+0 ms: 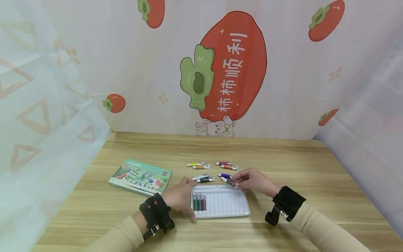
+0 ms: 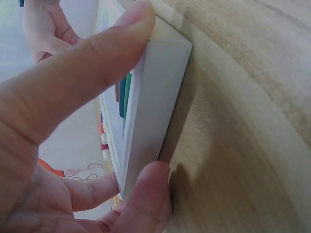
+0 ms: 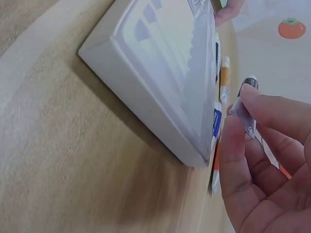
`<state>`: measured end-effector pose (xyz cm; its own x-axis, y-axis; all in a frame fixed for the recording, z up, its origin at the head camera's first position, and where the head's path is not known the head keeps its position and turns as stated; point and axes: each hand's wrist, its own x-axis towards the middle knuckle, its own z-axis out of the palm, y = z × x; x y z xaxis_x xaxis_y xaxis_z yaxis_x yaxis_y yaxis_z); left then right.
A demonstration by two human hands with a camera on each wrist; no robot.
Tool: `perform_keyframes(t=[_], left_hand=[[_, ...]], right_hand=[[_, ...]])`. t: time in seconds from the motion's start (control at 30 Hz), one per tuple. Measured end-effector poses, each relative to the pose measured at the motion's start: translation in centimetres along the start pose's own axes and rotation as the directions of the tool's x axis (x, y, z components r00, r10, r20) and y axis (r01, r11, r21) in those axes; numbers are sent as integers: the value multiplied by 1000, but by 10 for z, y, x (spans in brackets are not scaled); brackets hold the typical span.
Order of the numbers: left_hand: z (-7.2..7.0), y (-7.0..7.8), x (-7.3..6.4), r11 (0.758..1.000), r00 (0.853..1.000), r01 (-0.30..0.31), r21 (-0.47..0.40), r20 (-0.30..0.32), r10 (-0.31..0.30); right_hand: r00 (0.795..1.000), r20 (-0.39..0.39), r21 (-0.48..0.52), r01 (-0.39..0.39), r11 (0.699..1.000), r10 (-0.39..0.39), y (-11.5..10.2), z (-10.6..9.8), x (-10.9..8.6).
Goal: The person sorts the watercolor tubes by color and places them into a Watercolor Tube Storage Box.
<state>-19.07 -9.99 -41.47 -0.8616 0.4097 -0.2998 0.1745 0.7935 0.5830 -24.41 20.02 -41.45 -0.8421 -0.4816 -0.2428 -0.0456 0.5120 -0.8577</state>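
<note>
My left hand (image 1: 181, 196) grips the left end of a white plastic tray (image 1: 225, 204). In the left wrist view its thumb lies on the rim of the tray wall (image 2: 158, 92), and the other fingers bend around the far corner. Three paint tubes (image 1: 199, 203), green, dark teal and reddish brown, lie side by side in the left slots; ridged slots show to their right. Above the tray's back right corner, my right hand (image 1: 253, 182) pinches a small dark-labelled paint tube (image 1: 230, 182) between thumb and fingers. Its silvery crimped end (image 3: 250, 132) shows in the right wrist view.
Behind the tray lie more paint tubes in pairs: yellow (image 1: 195, 163) and ochre (image 1: 201, 167), white (image 1: 200, 176) and black (image 1: 206, 179), red (image 1: 224, 163) and orange-red (image 1: 229, 167). A blue tube (image 1: 225, 176) is near my right fingers. A green illustrated box (image 1: 141, 176) rests at left.
</note>
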Motion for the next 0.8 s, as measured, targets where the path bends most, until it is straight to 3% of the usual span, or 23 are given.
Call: perform_keyframes(t=[0.8], left_hand=[[-1, 2, -1, 1000, 1000, 7, 5, 2, -7]], right_hand=[[994, 101, 27, 38, 999, -40, -6, 26, 2]])
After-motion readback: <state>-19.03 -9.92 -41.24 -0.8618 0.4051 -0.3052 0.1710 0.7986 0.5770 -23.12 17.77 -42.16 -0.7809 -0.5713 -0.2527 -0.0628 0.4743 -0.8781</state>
